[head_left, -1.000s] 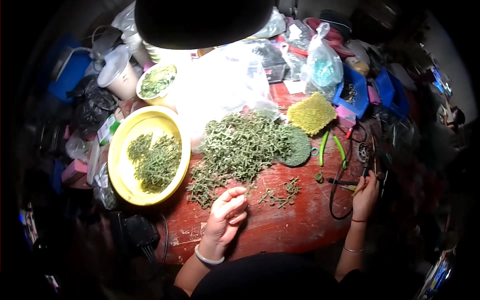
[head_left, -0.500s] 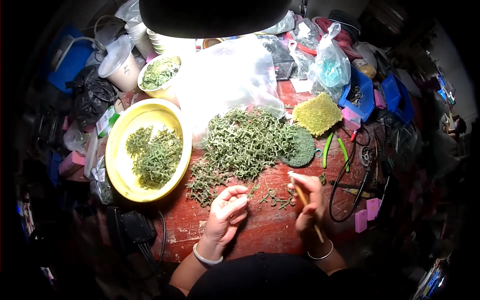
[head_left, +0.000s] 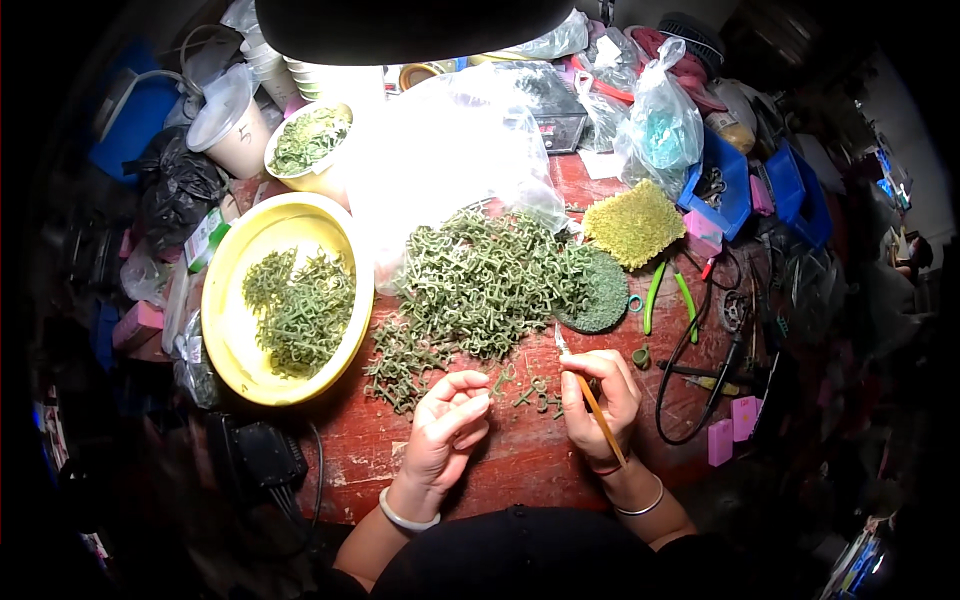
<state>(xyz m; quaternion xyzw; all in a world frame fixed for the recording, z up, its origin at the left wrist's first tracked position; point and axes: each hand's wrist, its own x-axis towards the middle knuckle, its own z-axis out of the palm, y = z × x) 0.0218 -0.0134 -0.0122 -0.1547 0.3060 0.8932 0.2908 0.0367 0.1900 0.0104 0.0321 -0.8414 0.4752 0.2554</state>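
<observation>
My left hand is closed in a pinch, with a small green branched piece at its fingertips. Between the thumb and fingers of my right hand is a slim tool with a wooden handle and a pale pointed tip. That tip points up toward a large heap of green branched pieces. A few loose green pieces lie on the table between my hands. Beyond the right hand are a round dish of green granules and a yellow-green textured pad.
A yellow basin with more green pieces stands left. Behind it are a small tub and a clear plastic bag. At right lie green-handled pliers, a black cable, pink blocks and blue bins.
My right hand has moved left and turned, bringing the tool's tip nearer the heap. A small green cup-shaped item beside it shows more fully. The left hand keeps its pinch.
</observation>
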